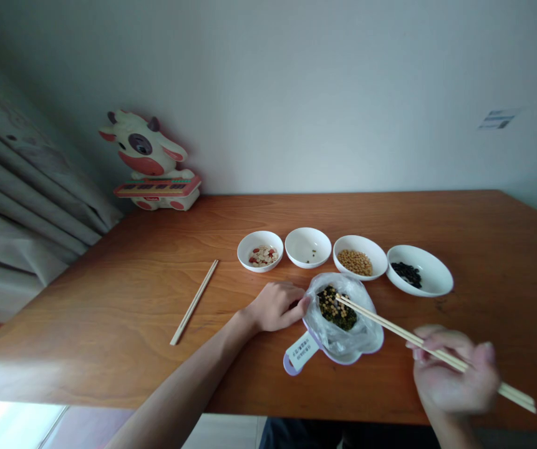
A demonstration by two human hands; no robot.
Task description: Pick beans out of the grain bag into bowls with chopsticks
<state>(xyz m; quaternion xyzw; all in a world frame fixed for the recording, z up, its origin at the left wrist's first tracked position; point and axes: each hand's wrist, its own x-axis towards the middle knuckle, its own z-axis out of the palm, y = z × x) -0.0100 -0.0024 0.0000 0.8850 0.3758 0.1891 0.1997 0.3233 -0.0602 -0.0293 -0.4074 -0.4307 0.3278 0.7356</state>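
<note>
My right hand [455, 368] grips a pair of chopsticks [403, 333], whose tips reach into a mix of dark green bits and yellow beans [336, 308]. That mix lies in a clear plastic bag lining a lilac-rimmed dish [383, 343] with a labelled handle [302, 352]. At the dish's left rim rests my left hand [280, 305], its thumb and fingers against the edge and the bag. Whether the tips pinch a bean is too small to tell.
Behind the dish stand white bowls: one with pale and reddish pieces [260, 267], one with a few specks [308, 240], one with yellow beans [360, 274], one with black pieces [430, 284]. Spare chopsticks [194, 302] lie left. A cow toy [153, 162] stands at the back.
</note>
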